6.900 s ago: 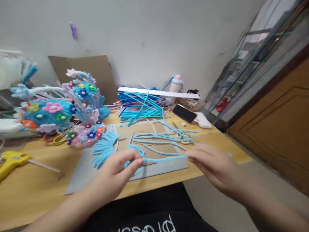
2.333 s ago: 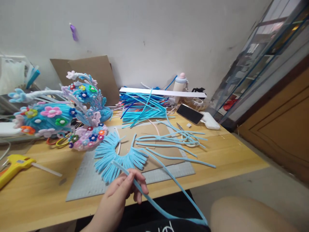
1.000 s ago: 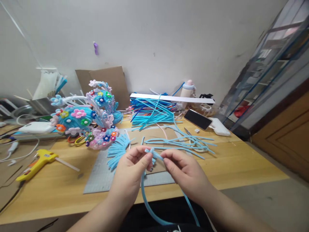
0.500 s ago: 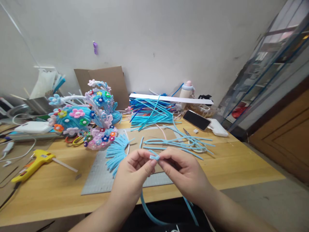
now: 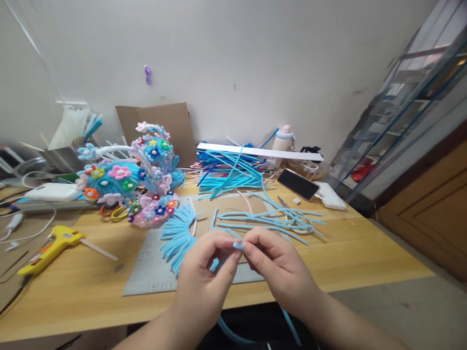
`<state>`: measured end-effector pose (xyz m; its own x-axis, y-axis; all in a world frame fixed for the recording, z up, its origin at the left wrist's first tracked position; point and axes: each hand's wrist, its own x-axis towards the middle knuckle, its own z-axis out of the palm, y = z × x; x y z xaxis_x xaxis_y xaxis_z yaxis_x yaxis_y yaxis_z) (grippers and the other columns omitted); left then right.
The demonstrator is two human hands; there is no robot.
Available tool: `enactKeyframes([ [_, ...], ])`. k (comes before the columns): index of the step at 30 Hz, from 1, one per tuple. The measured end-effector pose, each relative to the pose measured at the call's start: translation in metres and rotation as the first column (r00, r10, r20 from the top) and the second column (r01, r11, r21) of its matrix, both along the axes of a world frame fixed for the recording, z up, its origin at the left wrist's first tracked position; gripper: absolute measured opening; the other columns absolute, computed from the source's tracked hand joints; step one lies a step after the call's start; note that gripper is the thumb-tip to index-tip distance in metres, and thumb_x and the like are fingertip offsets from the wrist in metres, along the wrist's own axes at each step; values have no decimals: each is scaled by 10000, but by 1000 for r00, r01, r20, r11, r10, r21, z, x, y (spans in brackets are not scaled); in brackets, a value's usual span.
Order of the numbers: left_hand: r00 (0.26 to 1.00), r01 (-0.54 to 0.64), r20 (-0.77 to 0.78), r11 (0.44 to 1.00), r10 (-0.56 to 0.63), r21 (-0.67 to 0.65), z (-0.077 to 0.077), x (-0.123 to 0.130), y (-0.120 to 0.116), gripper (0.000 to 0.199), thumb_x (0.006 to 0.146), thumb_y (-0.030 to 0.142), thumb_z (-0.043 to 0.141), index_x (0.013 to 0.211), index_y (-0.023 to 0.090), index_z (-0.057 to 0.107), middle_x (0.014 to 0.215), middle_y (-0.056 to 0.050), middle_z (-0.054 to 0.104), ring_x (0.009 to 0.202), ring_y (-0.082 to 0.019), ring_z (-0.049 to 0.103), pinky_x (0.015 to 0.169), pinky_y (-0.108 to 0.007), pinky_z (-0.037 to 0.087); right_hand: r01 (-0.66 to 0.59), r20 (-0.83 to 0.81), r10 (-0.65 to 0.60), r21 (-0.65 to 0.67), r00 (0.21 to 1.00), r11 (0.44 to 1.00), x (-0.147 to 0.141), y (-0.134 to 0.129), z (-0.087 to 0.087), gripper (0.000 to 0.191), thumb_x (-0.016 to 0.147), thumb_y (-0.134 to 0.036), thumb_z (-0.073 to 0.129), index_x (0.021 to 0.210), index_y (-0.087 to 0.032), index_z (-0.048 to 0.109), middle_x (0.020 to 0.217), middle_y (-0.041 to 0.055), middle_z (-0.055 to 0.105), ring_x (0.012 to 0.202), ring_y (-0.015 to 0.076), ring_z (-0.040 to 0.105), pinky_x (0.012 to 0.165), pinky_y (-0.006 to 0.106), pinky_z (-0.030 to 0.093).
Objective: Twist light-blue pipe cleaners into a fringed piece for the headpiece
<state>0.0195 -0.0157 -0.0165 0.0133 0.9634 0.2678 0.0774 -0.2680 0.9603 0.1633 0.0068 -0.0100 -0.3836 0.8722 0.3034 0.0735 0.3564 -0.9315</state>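
Note:
A small folded piece of light-blue pipe cleaner (image 5: 238,245) is pinched between my left hand (image 5: 207,272) and my right hand (image 5: 282,267), fingertips nearly touching. Light-blue strands hang below the hands over my lap. Under the hands lies a grey cutting mat (image 5: 146,272). On its left part a fan of light-blue pipe cleaners (image 5: 178,238) is arranged around a white curved strip. Loose light-blue pipe cleaners (image 5: 262,218) are spread just beyond my fingers.
Flower-covered fuzzy decorations (image 5: 116,180) stand at the left, with a yellow glue gun (image 5: 54,248) nearer the front. Bundled blue pipe cleaners (image 5: 229,170) lie at the back under a white strip. A phone (image 5: 298,184), white power bank (image 5: 331,195) and bottle (image 5: 283,138) are at the right.
Both hands have moved slightly down and right with the small folded piece. The left hand has turned a little, and a light-blue strand now reaches from the fingertips toward the upper left.

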Motion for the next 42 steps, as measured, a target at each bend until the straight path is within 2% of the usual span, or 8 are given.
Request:
enactKeyframes([
  [10, 946, 80, 323, 985, -27, -151, 2, 4, 6, 62, 694, 179, 645, 701, 160, 586, 728, -1, 557, 638, -95, 516, 546, -188, 420, 9, -18, -9, 36, 1000, 999, -2, 0, -5, 164, 864, -268, 440, 749, -179, 517, 662, -12, 472, 614, 102, 448, 551, 213, 368],
  [18, 944, 79, 329, 978, -11, -193, -3, 5, 5, 81, 707, 186, 638, 708, 166, 560, 719, 15, 531, 594, -71, 488, 538, -181, 409, 18, 49, -26, 165, 998, 986, 2, 0, -8, 89, 837, -201, 480, 811, -191, 565, 712, 1, 534, 657, 115, 485, 607, 228, 385],
  [24, 999, -36, -20, 990, 40, 139, -1, 2, -3, 88, 723, 108, 595, 732, 194, 604, 698, -9, 558, 667, -125, 536, 610, -233, 429, -30, -92, 21, -97, 996, 995, 0, 0, -5, 205, 843, -296, 475, 690, -170, 527, 600, -29, 417, 540, 82, 376, 494, 204, 312],
  [28, 956, 14, -278, 932, 94, 363, -3, -6, -8, 256, 710, 39, 575, 852, 228, 673, 781, -50, 632, 735, -159, 578, 670, -260, 453, -184, -260, 92, -356, 961, 916, 2, 2, -6, 258, 816, -350, 510, 645, -161, 469, 479, -70, 314, 435, 53, 250, 404, 186, 193],
  [31, 883, 106, -445, 859, 151, 501, -9, -10, -7, 367, 733, 33, 548, 1027, 235, 634, 914, -79, 656, 851, -187, 593, 746, -289, 468, -263, -351, 92, -481, 932, 837, 4, 5, -9, 259, 802, -336, 526, 629, -156, 454, 412, -82, 324, 381, 37, 214, 370, 177, 136],
  [36, 614, 342, -686, 652, 390, 677, -16, -14, -2, 367, 797, 74, 476, 1163, 84, 510, 1014, -144, 615, 925, -221, 556, 723, -329, 492, -253, -372, 27, -574, 928, 778, 5, 9, -14, 242, 814, -309, 513, 644, -143, 467, 411, -69, 400, 339, 15, 212, 335, 155, 122],
  [39, 540, 364, -716, 645, 441, 672, -14, -13, -1, 308, 800, 80, 470, 1099, 41, 532, 995, -155, 604, 899, -234, 548, 699, -340, 495, -239, -335, 53, -544, 941, 805, 5, 10, -13, 211, 787, -315, 565, 699, -144, 478, 454, -68, 430, 347, 12, 262, 329, 141, 165],
  [42, 619, 286, -688, 707, 379, 646, -11, -11, 1, 287, 794, 55, 472, 1073, 79, 536, 985, -122, 596, 897, -193, 540, 727, -300, 487, -237, -272, 104, -525, 957, 818, 8, 12, -10, 207, 767, -319, 589, 731, -149, 478, 469, -70, 452, 341, 11, 286, 324, 135, 202],
])
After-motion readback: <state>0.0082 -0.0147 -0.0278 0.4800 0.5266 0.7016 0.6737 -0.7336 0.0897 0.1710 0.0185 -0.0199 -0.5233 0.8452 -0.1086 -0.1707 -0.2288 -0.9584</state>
